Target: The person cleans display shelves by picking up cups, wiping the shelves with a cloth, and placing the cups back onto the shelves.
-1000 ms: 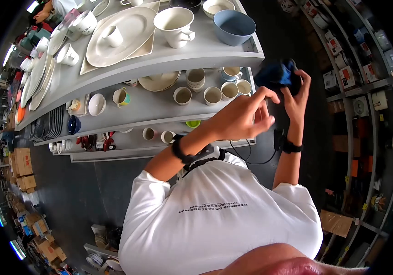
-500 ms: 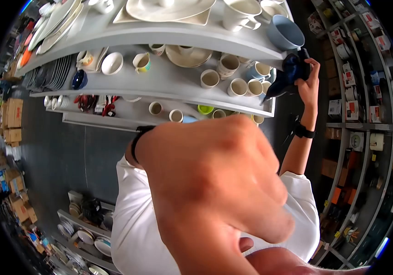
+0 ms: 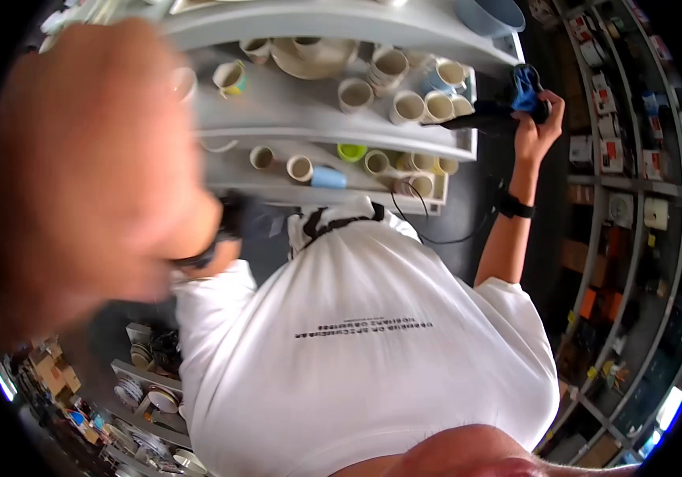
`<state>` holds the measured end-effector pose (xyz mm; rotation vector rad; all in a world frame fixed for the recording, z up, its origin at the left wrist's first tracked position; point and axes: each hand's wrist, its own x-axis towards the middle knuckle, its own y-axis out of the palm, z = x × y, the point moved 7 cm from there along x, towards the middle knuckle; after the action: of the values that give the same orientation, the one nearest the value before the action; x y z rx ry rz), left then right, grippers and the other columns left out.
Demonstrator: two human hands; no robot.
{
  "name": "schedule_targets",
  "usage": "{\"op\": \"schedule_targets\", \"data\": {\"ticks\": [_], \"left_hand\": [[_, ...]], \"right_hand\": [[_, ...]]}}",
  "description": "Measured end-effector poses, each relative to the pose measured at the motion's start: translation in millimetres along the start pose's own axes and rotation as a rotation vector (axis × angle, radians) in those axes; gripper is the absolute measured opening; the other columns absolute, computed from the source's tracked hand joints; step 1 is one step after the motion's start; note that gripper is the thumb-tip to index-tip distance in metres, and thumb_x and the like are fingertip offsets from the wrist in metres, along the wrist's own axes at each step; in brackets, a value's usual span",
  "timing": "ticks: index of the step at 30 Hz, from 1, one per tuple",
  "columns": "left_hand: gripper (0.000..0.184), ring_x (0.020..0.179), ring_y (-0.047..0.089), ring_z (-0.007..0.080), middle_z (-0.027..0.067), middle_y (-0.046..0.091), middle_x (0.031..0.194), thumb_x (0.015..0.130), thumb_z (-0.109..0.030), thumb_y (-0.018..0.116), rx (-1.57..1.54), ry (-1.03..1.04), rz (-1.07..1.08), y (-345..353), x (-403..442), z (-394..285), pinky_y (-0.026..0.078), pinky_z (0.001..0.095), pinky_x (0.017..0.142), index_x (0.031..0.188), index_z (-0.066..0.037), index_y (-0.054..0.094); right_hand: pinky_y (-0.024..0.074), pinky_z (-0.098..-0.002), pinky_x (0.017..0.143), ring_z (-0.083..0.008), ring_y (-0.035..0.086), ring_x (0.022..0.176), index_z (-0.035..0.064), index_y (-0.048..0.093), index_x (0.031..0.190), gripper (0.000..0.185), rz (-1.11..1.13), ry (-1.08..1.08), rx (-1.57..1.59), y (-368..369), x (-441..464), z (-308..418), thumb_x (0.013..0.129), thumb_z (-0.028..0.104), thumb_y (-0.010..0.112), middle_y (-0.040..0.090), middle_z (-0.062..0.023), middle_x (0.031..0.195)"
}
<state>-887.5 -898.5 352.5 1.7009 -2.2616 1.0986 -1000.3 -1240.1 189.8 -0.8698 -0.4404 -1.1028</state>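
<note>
My left hand (image 3: pixel 102 175) is large and close to the camera at the left, smeared by motion, so its fingers cannot be made out. It covers part of the shelves behind it. At the upper right, beside the shelf ends, my right hand (image 3: pixel 541 127) grips a blue and black object (image 3: pixel 525 89) whose kind I cannot tell. From it a long dark tapering part reaches left in front of the middle shelf (image 3: pixel 277 137). Cream cups (image 3: pixel 407 106) stand on that shelf near the dark part. A blue-grey bowl (image 3: pixel 490 16) sits at the end of the shelf above.
On the lower shelf are a green cup (image 3: pixel 351 151), a light blue cup (image 3: pixel 328 177) lying on its side and several pale cups. A thin black cable (image 3: pixel 444 241) loops below. Tall racks (image 3: pixel 635 187) with boxes line the right side. More dishes (image 3: pixel 163 399) are at lower left.
My left hand has swung left from the middle, uncovering my white shirt. My right hand still grips the blue and black object, now turned with more blue showing. The shelves have shifted up in view.
</note>
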Motion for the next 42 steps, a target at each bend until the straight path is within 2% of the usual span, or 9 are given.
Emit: {"op": "schedule_targets", "data": {"ticks": [4, 6, 8, 19, 23, 25, 27, 30, 42], "left_hand": [[0.017, 0.051, 0.040, 0.0112, 0.0019, 0.052, 0.064, 0.079, -0.007, 0.072, -0.015, -0.044, -0.004, 12.5, -15.3, 17.2, 0.024, 0.0243, 0.046, 0.068, -0.006, 0.059], [0.017, 0.053, 0.040, 0.0116, 0.0023, 0.052, 0.066, 0.079, -0.007, 0.073, -0.010, -0.058, 0.000, 20.7, -15.3, 17.6, 0.024, 0.0246, 0.047, 0.070, -0.006, 0.059], [0.016, 0.055, 0.041, 0.0119, 0.0026, 0.052, 0.068, 0.079, -0.008, 0.073, -0.019, -0.072, -0.023, 26.2, -23.2, 24.8, 0.025, 0.0250, 0.048, 0.071, -0.006, 0.059], [0.016, 0.065, 0.043, 0.0139, 0.0045, 0.053, 0.077, 0.080, -0.009, 0.073, -0.030, -0.144, -0.027, 42.6, -29.0, 44.6, 0.028, 0.0270, 0.056, 0.081, -0.005, 0.058], [0.017, 0.068, 0.044, 0.0146, 0.0052, 0.053, 0.081, 0.080, -0.010, 0.073, -0.010, -0.196, 0.017, 48.6, -31.0, 56.7, 0.029, 0.0277, 0.059, 0.084, -0.005, 0.057], [0.018, 0.070, 0.044, 0.0150, 0.0056, 0.053, 0.083, 0.080, -0.010, 0.073, -0.016, -0.218, 0.025, 50.8, -29.5, 62.0, 0.029, 0.0281, 0.060, 0.086, -0.005, 0.057], [0.019, 0.072, 0.044, 0.0154, 0.0059, 0.053, 0.084, 0.080, -0.010, 0.073, -0.036, -0.231, 0.043, 52.7, -23.0, 63.3, 0.030, 0.0285, 0.062, 0.088, -0.004, 0.057], [0.020, 0.074, 0.045, 0.0159, 0.0064, 0.053, 0.087, 0.081, -0.011, 0.073, -0.065, -0.249, 0.039, 50.6, -11.7, 59.0, 0.030, 0.0290, 0.064, 0.090, -0.004, 0.057], [0.028, 0.085, 0.047, 0.0181, 0.0085, 0.054, 0.098, 0.081, -0.013, 0.073, -0.116, -0.317, -0.004, 62.1, 1.6, 61.8, 0.033, 0.0312, 0.072, 0.101, -0.003, 0.055]], "right_hand": [[0.0462, -0.0282, 0.085, -0.0198, 0.057, 0.085, 0.0019, 0.050, 0.108, 0.052, 0.186, -0.020, -0.063, -7.3, -21.0, -10.7, 0.059, -0.002, 0.064, 0.059, -0.0095, 0.094], [0.0460, -0.0324, 0.093, -0.0238, 0.058, 0.097, 0.0035, 0.039, 0.118, 0.064, 0.068, 0.033, 0.360, -4.9, -33.5, 1.9, 0.060, -0.007, 0.064, 0.053, -0.0107, 0.107], [0.0456, -0.0344, 0.095, -0.0250, 0.058, 0.098, 0.0063, 0.028, 0.120, 0.071, 0.037, -0.056, 0.279, -0.4, -38.3, 12.3, 0.062, -0.008, 0.066, 0.047, -0.0122, 0.110], [0.0433, -0.0288, 0.081, -0.0180, 0.050, 0.091, 0.0086, 0.034, 0.116, 0.059, 0.084, 0.162, 0.134, -39.9, -107.7, -61.1, 0.066, -0.004, 0.062, 0.045, -0.0073, 0.105], [0.0445, -0.0339, 0.092, -0.0237, 0.052, 0.095, 0.0052, 0.038, 0.114, 0.051, 0.115, 0.174, -0.103, -41.5, -132.1, -86.5, 0.069, 0.001, 0.063, 0.048, -0.0106, 0.104], [0.0437, -0.0371, 0.099, -0.0294, 0.057, 0.104, 0.0010, 0.041, 0.117, 0.052, 0.290, 0.501, -0.091, -21.3, -159.9, -109.3, 0.071, 0.004, 0.064, 0.052, -0.0158, 0.111], [0.0467, -0.0380, 0.098, -0.0358, 0.061, 0.113, -0.0028, 0.040, 0.130, 0.067, 0.396, 0.471, -0.222, 9.0, -178.6, -120.1, 0.073, 0.010, 0.073, 0.055, -0.0202, 0.119], [0.0502, -0.0460, 0.083, -0.0485, 0.062, 0.095, 0.0053, 0.049, 0.116, 0.050, 0.445, 0.356, -0.110, 44.4, -193.0, -110.7, 0.076, 0.015, 0.077, 0.064, -0.0251, 0.101], [0.0549, -0.0489, 0.075, -0.0456, 0.066, 0.089, 0.0050, 0.062, 0.112, 0.042, 0.623, 0.458, -0.538, 27.1, -171.4, -158.4, 0.089, 0.040, 0.068, 0.070, -0.0249, 0.094]]}}
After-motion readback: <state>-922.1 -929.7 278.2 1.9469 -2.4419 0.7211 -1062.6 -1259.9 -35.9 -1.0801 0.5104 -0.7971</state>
